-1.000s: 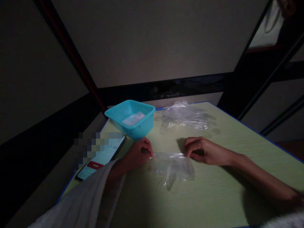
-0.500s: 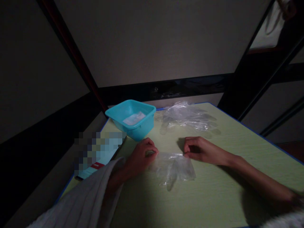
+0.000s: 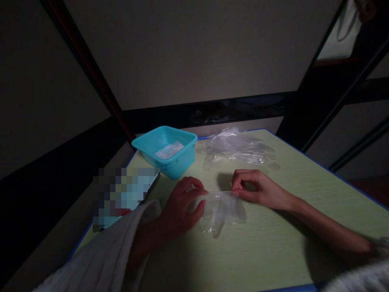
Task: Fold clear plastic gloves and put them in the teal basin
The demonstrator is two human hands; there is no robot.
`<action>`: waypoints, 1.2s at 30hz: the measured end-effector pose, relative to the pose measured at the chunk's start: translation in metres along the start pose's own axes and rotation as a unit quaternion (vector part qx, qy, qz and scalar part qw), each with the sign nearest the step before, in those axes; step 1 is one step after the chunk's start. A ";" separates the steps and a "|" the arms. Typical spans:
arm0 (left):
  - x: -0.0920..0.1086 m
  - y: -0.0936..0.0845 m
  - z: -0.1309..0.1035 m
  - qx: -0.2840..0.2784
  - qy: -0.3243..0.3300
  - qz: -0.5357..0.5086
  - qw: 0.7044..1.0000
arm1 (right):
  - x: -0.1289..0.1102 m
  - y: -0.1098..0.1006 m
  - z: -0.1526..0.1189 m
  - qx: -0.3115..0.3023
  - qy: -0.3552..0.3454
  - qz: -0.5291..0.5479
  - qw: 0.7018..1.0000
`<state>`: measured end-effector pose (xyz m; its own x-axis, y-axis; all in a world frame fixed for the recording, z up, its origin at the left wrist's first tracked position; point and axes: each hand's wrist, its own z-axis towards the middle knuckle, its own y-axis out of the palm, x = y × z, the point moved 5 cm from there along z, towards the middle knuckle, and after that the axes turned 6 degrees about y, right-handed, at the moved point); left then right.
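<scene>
The left hand [image 3: 184, 207] has shifted rightward, thumb and finger parted; the right hand [image 3: 259, 187] pinches the crosswise clear glove [image 3: 226, 209], one lobe [image 3: 217, 229] pointing over bare counter [image 3: 243, 255] toward the near edge [image 3: 291, 288].

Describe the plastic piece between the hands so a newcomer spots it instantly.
On the pale green table, look nearer than the turquoise tub. A thin clear plastic piece spreads between the left hand and right hand. Unlike the shiny plastic heap beyond, it is separate, pinched at its far edge.
</scene>
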<state>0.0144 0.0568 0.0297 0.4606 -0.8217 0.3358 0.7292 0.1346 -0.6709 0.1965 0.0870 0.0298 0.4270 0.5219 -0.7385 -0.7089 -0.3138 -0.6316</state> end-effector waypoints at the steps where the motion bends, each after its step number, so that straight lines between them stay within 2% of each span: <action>1: 0.008 0.000 -0.001 -0.008 0.009 0.008 1.000 | -0.003 0.002 -0.001 -0.020 -0.005 0.007 1.000; 4: 0.032 0.002 -0.004 -0.016 0.073 0.033 0.997 | -0.009 0.009 -0.004 -0.077 -0.018 0.012 0.997; 8: 0.050 0.011 -0.011 -0.066 0.175 0.089 0.978 | -0.013 0.010 -0.006 -0.104 -0.033 0.019 0.994; 13: 0.048 0.020 -0.013 -0.120 0.186 0.148 0.964 | -0.017 0.007 -0.008 -0.125 -0.039 0.028 0.991; 19: 0.045 0.013 -0.013 -0.075 0.225 0.155 0.959 | -0.017 0.007 -0.009 -0.149 -0.034 0.047 0.987; 23: 0.041 0.010 -0.010 -0.056 0.210 0.172 0.961 | -0.017 0.012 -0.011 -0.174 -0.034 0.014 0.984; 27: 0.033 0.011 -0.009 -0.047 0.167 0.189 0.967 | -0.020 0.015 -0.012 -0.174 -0.044 -0.033 0.983; 31: 0.026 0.008 -0.007 -0.028 0.117 0.170 0.978 | -0.021 0.016 -0.012 -0.170 -0.050 -0.034 0.984; 36: 0.018 0.005 -0.007 -0.030 0.074 0.132 0.988 | -0.016 0.020 -0.015 -0.212 -0.020 -0.018 0.977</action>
<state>0.0233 0.0388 0.0279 0.5485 -0.8349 0.0458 0.5600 0.3261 -0.7616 0.1835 0.0606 0.0251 0.4191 0.5665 -0.7096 -0.3946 -0.5902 -0.7043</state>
